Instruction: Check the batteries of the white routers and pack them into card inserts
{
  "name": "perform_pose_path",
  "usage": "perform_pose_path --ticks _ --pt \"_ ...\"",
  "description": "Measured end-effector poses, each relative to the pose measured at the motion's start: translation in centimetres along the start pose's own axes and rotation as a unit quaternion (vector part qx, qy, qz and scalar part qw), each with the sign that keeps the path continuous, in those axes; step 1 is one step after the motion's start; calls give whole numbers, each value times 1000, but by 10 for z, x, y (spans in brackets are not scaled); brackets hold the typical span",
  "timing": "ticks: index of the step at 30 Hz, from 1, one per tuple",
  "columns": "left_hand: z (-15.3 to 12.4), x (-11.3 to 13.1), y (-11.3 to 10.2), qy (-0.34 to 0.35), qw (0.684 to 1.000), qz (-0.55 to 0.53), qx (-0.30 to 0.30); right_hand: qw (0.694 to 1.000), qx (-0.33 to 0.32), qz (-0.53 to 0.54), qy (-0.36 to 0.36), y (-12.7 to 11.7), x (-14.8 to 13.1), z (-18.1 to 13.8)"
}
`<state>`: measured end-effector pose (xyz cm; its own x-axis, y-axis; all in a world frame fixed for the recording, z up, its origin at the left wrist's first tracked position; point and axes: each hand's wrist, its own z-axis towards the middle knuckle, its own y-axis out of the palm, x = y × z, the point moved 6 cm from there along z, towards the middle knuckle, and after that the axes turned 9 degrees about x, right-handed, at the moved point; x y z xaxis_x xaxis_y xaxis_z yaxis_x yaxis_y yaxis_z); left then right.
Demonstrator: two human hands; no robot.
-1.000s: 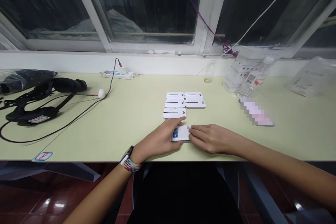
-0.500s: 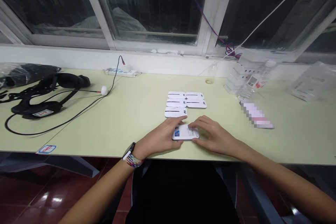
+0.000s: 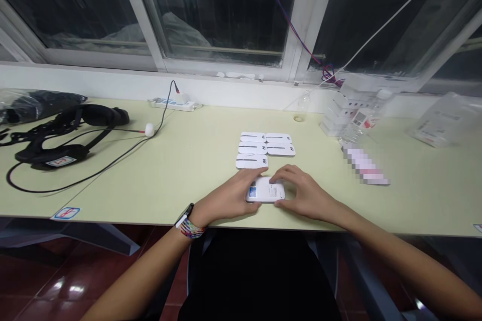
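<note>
A flat white device [image 3: 266, 190] with rounded corners, a blue sticker and small printing on its upper face lies at the front of the table. My left hand [image 3: 235, 194] grips its left end, thumb on the near edge and fingers on the far edge. Its right end is between the thumb and fingers of my right hand [image 3: 303, 191]. Just beyond are several similar white devices, each with a dark line and a W mark: a left column [image 3: 251, 161] and a right column [image 3: 280, 149], set side by side.
To the left lie a black headset [image 3: 56, 155] with a cable and a white power strip [image 3: 175, 104]. Stacked white boxes [image 3: 333, 115], a clear plastic bottle [image 3: 361, 121], a pixelated flat item [image 3: 365, 164] and a clear plastic bag [image 3: 440, 120] are on the right.
The view has shifted very slightly. Both hands keep their hold on the white device, and the other devices stay in place.
</note>
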<state>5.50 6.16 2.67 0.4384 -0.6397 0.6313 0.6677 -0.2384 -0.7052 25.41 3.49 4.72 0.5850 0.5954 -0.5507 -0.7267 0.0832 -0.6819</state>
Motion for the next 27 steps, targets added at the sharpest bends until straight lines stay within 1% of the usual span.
perform_pose_path --ticks 3,5,7,8,9,10,11,12,14,16,17,18,20,22,23,25,27 --pt "1 0 0 -4 1000 2 -4 997 13 -17 -75 -12 -14 2" --pt "1 0 1 -11 1000 -3 -8 991 -21 -58 -118 -14 -17 1" --pt "0 1 1 -17 1000 -16 -9 982 -65 -102 -145 -12 -13 -1" --pt "0 1 1 -19 1000 -22 -7 979 -71 -119 -152 -12 -8 -1" --pt "0 1 1 -21 999 -28 -4 978 -59 -131 -152 -15 -2 -1" --pt "-1 1 1 -22 999 -33 0 980 -27 -136 -141 -20 6 0" --pt "-1 0 1 -24 999 -36 4 984 20 -134 -117 -29 15 2" --pt "-1 0 1 -26 999 -39 5 987 70 -124 -76 -39 26 4" --pt "-2 -2 1 -27 999 -45 4 983 151 -93 42 -60 54 5" --pt "-2 -2 2 -26 999 -45 1 965 191 -85 159 -74 80 1" --pt "-2 -2 1 -25 999 -42 0 956 191 -100 201 -77 90 -2" --pt "-2 -2 1 -24 999 -39 0 948 178 -127 231 -79 97 -5" --pt "-2 -2 1 -21 999 -33 0 935 127 -198 265 -76 106 -10" --pt "-2 -2 1 -18 999 -28 -1 922 75 -255 283 -70 108 -14" --pt "-2 -2 1 -16 1000 -26 -2 917 60 -270 287 -68 107 -15" --pt "-2 -2 2 -15 1000 -24 -4 915 47 -282 285 -65 103 -16" --pt "-3 -2 2 -13 1000 -24 -3 916 48 -285 280 -64 99 -15"
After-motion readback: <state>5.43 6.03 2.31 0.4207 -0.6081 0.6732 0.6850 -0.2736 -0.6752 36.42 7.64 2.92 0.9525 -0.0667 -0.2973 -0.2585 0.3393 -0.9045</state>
